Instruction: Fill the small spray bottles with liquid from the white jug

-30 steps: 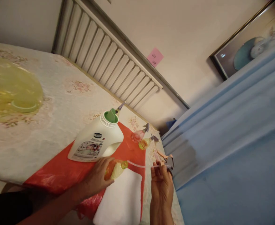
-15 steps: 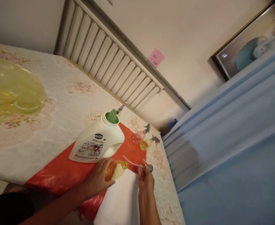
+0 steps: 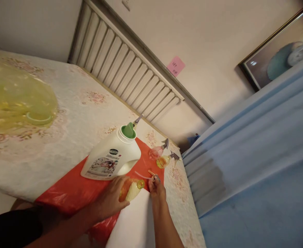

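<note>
The right hand point(image 3: 157, 188) has carried the spray head point(image 3: 153, 177) leftward, its fingers pinching it just beside the small bottle point(image 3: 131, 189), which the left hand point(image 3: 112, 199) grips above the red bag point(image 3: 71, 189).

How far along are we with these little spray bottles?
Two small spray bottles, pink and yellow, stand with trigger heads fitted. In hand: left hand holds a yellow bottle with its neck open; right hand holds a spray head with its tube beside that neck. The head is not yet seated.
</note>
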Tool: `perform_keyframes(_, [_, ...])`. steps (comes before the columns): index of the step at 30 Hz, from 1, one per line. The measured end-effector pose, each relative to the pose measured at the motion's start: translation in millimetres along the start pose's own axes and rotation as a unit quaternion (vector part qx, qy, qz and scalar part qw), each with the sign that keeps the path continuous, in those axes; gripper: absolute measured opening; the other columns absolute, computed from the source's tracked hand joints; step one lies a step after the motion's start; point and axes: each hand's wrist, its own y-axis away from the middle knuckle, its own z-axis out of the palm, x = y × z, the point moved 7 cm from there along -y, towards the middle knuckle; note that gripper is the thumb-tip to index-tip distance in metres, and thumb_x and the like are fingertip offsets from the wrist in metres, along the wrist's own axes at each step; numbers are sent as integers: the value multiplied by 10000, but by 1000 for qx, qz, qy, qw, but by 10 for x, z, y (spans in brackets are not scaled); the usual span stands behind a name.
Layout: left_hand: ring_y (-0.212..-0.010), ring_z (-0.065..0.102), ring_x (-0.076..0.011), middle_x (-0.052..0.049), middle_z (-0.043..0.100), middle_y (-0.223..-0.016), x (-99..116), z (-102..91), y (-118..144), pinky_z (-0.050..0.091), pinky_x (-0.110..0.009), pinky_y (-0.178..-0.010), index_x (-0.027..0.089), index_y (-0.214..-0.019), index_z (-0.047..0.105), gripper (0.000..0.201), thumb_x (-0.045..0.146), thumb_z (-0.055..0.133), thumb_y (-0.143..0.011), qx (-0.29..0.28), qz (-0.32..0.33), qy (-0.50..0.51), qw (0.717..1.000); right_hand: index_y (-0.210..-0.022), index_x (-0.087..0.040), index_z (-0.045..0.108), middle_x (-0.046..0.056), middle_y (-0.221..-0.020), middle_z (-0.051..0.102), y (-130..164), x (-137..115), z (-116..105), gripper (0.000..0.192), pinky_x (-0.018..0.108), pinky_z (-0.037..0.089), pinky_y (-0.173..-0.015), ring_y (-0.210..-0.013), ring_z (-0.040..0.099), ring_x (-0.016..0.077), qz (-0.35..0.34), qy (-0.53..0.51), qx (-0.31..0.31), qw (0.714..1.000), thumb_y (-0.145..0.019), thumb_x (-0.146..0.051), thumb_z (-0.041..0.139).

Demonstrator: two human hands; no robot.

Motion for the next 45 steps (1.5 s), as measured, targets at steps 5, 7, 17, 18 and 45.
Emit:
perform_keyframes(5, [-1289,461,-288,-111,532,-1326,-19,16,2,375,-464,-1106,202,-1292,431,702,101,631,-627,-2,3,0,1000,-1052,-133,632,58,-990,681,42,66,-112,251,343,580,-718,-837,678,181,65,78,1,995,-890,-323,663])
perform_keyframes(7, [-1286,464,-290,-115,536,-1321,-15,15,4,377,-466,-1106,195,-1283,440,690,105,635,-628,0,2,1,1000,-1184,-158,586,73,-1156,627,90,63,-183,292,393,566,-804,-954,649,199,73,101,12,992,-949,-332,592])
perform_keyframes(17, [-1274,482,-301,-106,544,-1323,-5,-3,13,393,-479,-1086,216,-1280,452,687,115,653,-631,4,0,16,1000,-965,-151,627,-60,-590,650,501,-592,581,403,201,447,-476,-482,579,105,-114,102,-151,977,-622,-300,778])
perform_keyframes(18, [-1270,483,-302,-105,545,-1317,-7,-3,11,397,-480,-1081,218,-1277,451,687,117,657,-629,3,-2,20,1000,-981,-149,639,-28,-675,696,565,-658,744,410,223,496,-552,-580,639,126,-125,107,-183,969,-618,-274,783])
perform_keyframes(45, [-1200,502,-305,-68,560,-1265,70,-29,28,403,-426,-1024,264,-1178,501,604,177,692,-611,-63,-36,58,996,-658,-162,619,-73,-521,591,1521,-1130,2651,206,196,368,-476,-473,468,83,-138,153,-436,876,-518,-192,768])
